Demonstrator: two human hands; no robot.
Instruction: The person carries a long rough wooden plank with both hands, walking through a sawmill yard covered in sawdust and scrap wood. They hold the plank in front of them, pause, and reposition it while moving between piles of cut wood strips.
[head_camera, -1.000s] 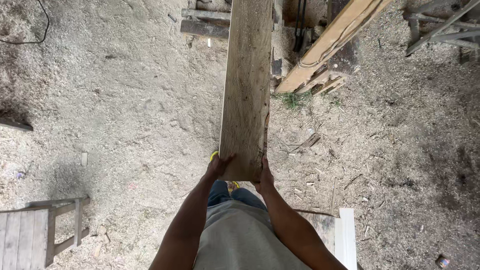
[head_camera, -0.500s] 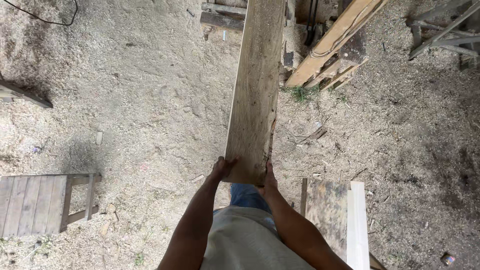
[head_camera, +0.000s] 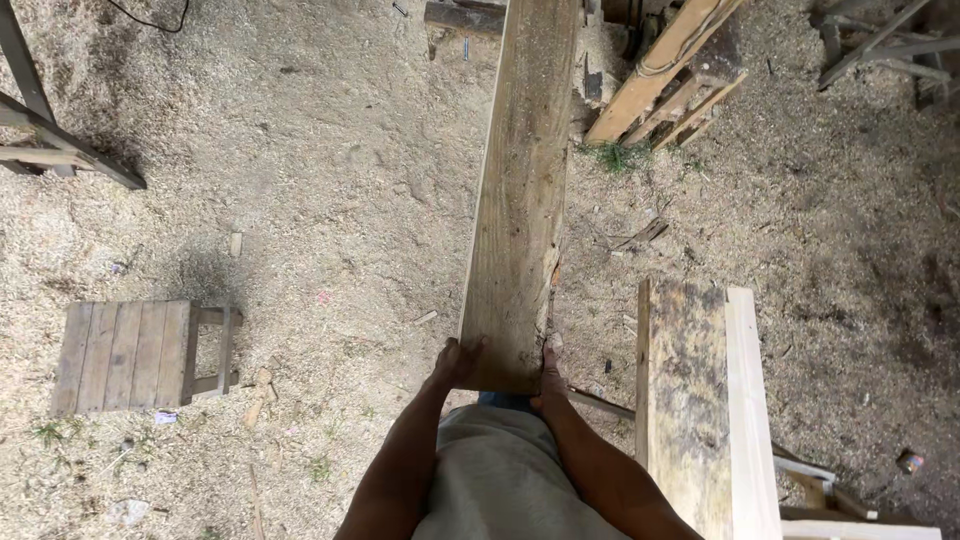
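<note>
A long weathered plank (head_camera: 520, 200) runs straight away from the person over the sawdust-covered ground (head_camera: 330, 180). The left hand (head_camera: 456, 362) is curled around the plank's near left corner, and the right hand (head_camera: 549, 372) is closed on its near right corner. Left of the plank stands a small wooden stool (head_camera: 135, 355); right of the plank lies a stack of boards (head_camera: 705, 400).

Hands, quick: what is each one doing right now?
Left hand: closed on the near left corner of the long plank.
Right hand: closed on the plank's near right corner.
</note>
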